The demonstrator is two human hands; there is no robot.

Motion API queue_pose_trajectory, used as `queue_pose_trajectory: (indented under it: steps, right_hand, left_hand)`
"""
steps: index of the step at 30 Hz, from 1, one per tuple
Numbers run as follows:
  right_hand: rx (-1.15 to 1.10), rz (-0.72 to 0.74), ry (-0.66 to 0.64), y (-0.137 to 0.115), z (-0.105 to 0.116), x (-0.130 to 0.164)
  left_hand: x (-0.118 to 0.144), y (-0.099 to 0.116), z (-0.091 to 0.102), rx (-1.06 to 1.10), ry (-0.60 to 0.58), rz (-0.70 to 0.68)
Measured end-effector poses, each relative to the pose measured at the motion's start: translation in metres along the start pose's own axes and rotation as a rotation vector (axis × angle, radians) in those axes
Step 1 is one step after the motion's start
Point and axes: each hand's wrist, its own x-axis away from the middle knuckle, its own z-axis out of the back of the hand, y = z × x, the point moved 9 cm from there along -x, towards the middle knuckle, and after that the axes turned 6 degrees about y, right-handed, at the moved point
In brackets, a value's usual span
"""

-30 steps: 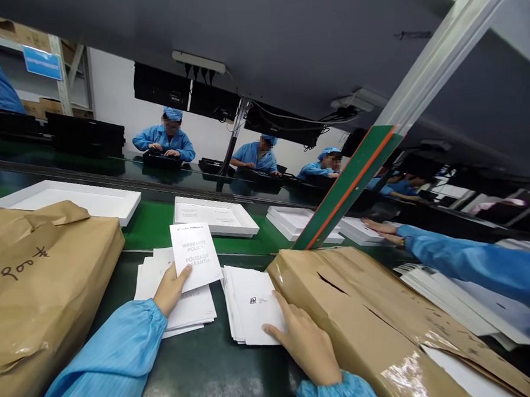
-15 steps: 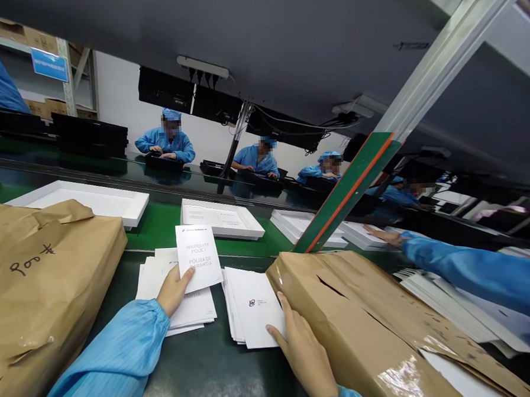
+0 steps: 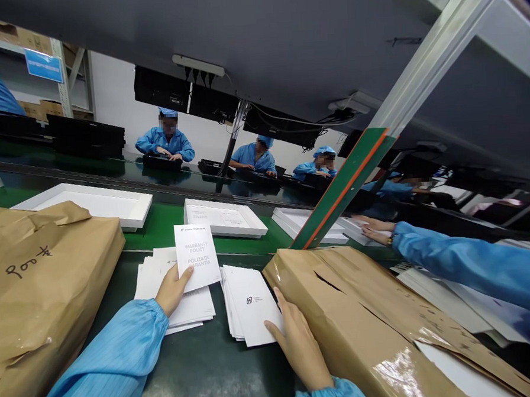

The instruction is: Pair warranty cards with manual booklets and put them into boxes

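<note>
My left hand (image 3: 174,291) is closed on a white warranty booklet (image 3: 197,256), thumb across its front, lifted above a loose pile of white papers (image 3: 156,281). To the right of that pile lies a stack of white booklets (image 3: 253,311) with a small dark logo on the top one. My right hand (image 3: 301,342) rests at this stack's right edge with fingers stretched and apart; its thumb touches the top booklet. Its outer fingers lie close against a brown paper-wrapped package (image 3: 342,313).
Another brown package (image 3: 51,281) stands at left. White trays (image 3: 137,214) sit on the green conveyor (image 3: 166,227) beyond the papers. A slanted post (image 3: 352,176) rises at right. A co-worker's sleeve (image 3: 455,265) reaches in there; several people work across the line.
My hands keep nearly the same pose. The white trays have shifted slightly right along the conveyor. The co-worker's hands at right have moved a little, and a second hand shows now.
</note>
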Motion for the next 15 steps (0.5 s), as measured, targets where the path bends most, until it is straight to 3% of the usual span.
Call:
queue_pose_trajectory:
  steps: [7, 15]
  right_hand:
    - [-0.076, 0.003, 0.01, 0.002, -0.004, 0.0]
    - [0.049, 0.099, 0.024, -0.008, -0.001, 0.003]
  left_hand:
    - [0.0, -0.002, 0.0, -0.02, -0.009, -0.005]
    - [0.001, 0.0, -0.002, -0.068, -0.022, -0.013]
